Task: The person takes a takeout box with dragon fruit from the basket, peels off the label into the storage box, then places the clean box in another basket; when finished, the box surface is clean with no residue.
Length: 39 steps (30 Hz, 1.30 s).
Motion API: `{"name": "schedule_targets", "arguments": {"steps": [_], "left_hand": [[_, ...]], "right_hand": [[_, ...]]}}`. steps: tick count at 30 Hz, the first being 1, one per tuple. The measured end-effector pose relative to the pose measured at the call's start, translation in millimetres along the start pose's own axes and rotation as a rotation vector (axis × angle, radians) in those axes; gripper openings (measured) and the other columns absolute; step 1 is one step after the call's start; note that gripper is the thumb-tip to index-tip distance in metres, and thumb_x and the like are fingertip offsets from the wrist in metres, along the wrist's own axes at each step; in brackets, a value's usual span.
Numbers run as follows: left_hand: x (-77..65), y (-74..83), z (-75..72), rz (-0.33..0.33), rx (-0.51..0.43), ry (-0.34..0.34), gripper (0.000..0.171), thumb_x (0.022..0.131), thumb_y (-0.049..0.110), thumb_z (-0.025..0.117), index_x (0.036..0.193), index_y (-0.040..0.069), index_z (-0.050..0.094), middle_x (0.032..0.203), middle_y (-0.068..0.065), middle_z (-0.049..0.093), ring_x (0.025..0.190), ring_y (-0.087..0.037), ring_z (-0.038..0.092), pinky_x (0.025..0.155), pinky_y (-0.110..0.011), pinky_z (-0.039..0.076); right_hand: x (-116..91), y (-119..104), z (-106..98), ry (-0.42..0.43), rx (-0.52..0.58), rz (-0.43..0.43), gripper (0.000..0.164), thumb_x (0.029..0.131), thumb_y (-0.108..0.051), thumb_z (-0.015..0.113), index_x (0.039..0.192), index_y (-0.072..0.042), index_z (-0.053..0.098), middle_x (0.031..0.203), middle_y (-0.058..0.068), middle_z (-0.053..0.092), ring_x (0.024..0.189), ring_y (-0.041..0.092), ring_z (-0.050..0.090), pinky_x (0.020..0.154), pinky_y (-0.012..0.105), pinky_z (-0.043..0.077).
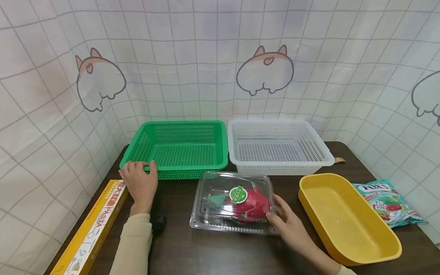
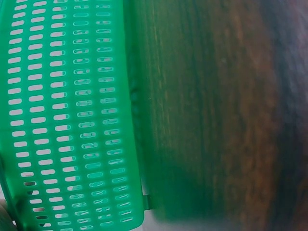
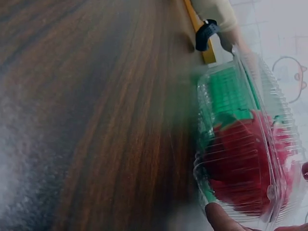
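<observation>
My left hand (image 1: 141, 185) grips the front left rim of a green plastic basket (image 1: 185, 175), its fingers curled over the edge. The basket's slotted wall (image 2: 62, 115) fills much of the left wrist view, where only a fingertip shows at the lower left corner. In front of the baskets, a lidded clear plastic container (image 1: 213, 219) holds a red dragon fruit (image 1: 256, 204) with green tips, under a round green-and-white label (image 1: 238, 195). My right hand (image 1: 290, 225) holds that container by its right end, thumb on the near side.
A white basket (image 1: 275, 168) stands beside the green one. To the right are a yellow bin (image 1: 343, 217), a FOX'S candy bag (image 1: 388, 202) and a small orange packet (image 1: 339, 160). A long pasta box (image 1: 93, 229) lies along the left table edge. Patterned cloth (image 1: 192, 76) surrounds the table.
</observation>
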State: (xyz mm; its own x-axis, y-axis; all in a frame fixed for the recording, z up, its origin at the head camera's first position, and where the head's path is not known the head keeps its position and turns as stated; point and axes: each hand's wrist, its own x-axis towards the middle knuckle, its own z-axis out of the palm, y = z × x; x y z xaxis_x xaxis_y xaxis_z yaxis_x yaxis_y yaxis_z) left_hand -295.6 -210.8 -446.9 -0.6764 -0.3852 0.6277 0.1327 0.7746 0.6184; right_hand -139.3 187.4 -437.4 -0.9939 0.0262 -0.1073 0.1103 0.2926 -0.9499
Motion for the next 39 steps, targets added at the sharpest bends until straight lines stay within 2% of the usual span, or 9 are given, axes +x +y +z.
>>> {"name": "schedule_targets", "arguments": {"steps": [7,14,17,23,26,29,32,35,39], "left_hand": [[0.2,0.2,-0.5,-0.008,-0.004,-0.011,0.035,0.097,0.03,0.058,0.085,-0.002,0.065,0.097,-0.021,0.058,0.129,-0.041,0.038,0.117,-0.058,0.0],[0.5,0.7,-3.4,-0.049,-0.018,-0.066,0.037,0.099,0.035,0.055,0.09,0.0,0.064,0.107,-0.02,0.056,0.138,-0.037,0.028,0.115,-0.062,-0.003],[0.5,4.0,-6.2,-0.057,-0.032,-0.082,0.035,0.098,0.033,0.056,0.094,0.0,0.066,0.113,-0.02,0.058,0.141,-0.037,0.025,0.114,-0.064,-0.004],[1.3,25.2,-14.5,-0.037,-0.05,-0.104,0.032,0.097,0.03,0.058,0.106,0.001,0.067,0.125,-0.02,0.057,0.143,-0.042,0.021,0.111,-0.067,-0.009],[0.4,42.1,-19.7,0.01,-0.078,-0.119,0.031,0.097,0.027,0.059,0.11,0.0,0.066,0.127,-0.02,0.056,0.14,-0.043,0.026,0.113,-0.066,-0.001],[-5.0,59.1,-24.3,0.049,-0.139,-0.181,0.029,0.097,0.024,0.06,0.111,0.0,0.065,0.126,-0.02,0.056,0.132,-0.041,0.038,0.11,-0.062,0.022],[-15.5,73.4,-28.5,0.058,-0.196,-0.277,0.028,0.098,0.025,0.059,0.111,0.002,0.065,0.124,-0.018,0.057,0.121,-0.038,0.049,0.098,-0.057,0.039],[-31.0,83.5,-32.6,0.032,-0.253,-0.382,0.027,0.099,0.027,0.059,0.113,0.005,0.065,0.123,-0.013,0.058,0.112,-0.034,0.055,0.09,-0.054,0.045],[-53.7,87.7,-33.5,-0.056,-0.307,-0.571,0.03,0.099,0.03,0.057,0.119,0.009,0.063,0.122,-0.009,0.06,0.11,-0.027,0.059,0.087,-0.049,0.049]], "right_hand": [[2.5,-0.8,-1.6,-0.001,-0.031,-0.04,0.062,0.097,-0.022,0.06,0.152,-0.014,0.033,0.14,0.025,0.05,0.12,0.034,0.057,0.09,0.044,0.054],[3.0,-1.8,-4.2,-0.018,-0.008,-0.059,0.059,0.095,-0.014,0.059,0.15,-0.012,0.037,0.134,0.026,0.055,0.109,0.029,0.063,0.082,0.037,0.056],[2.0,-2.7,-5.0,-0.025,-0.025,-0.059,0.057,0.096,-0.015,0.06,0.148,-0.011,0.039,0.133,0.026,0.055,0.109,0.03,0.063,0.083,0.04,0.056],[-0.1,-5.2,-6.4,-0.027,-0.076,-0.02,0.059,0.096,-0.031,0.061,0.147,-0.01,0.04,0.14,0.024,0.05,0.125,0.036,0.053,0.095,0.05,0.05],[0.3,-7.0,-7.4,-0.032,-0.094,-0.022,0.06,0.096,-0.035,0.061,0.146,-0.009,0.041,0.143,0.022,0.048,0.13,0.037,0.049,0.098,0.051,0.048],[0.7,-9.3,-8.4,-0.037,-0.107,-0.031,0.059,0.096,-0.036,0.061,0.145,-0.009,0.042,0.142,0.022,0.049,0.129,0.037,0.049,0.097,0.05,0.048],[1.2,-10.3,-9.7,-0.045,-0.128,-0.031,0.059,0.096,-0.037,0.061,0.144,-0.009,0.044,0.142,0.021,0.049,0.13,0.038,0.049,0.097,0.05,0.048],[2.6,-10.7,-12.7,-0.056,-0.154,-0.039,0.059,0.096,-0.037,0.061,0.144,-0.008,0.044,0.143,0.022,0.047,0.129,0.038,0.049,0.097,0.049,0.049],[6.7,-14.8,-19.2,-0.036,-0.153,-0.102,0.054,0.097,-0.032,0.061,0.142,-0.005,0.045,0.142,0.022,0.048,0.12,0.036,0.057,0.091,0.045,0.053]]}}
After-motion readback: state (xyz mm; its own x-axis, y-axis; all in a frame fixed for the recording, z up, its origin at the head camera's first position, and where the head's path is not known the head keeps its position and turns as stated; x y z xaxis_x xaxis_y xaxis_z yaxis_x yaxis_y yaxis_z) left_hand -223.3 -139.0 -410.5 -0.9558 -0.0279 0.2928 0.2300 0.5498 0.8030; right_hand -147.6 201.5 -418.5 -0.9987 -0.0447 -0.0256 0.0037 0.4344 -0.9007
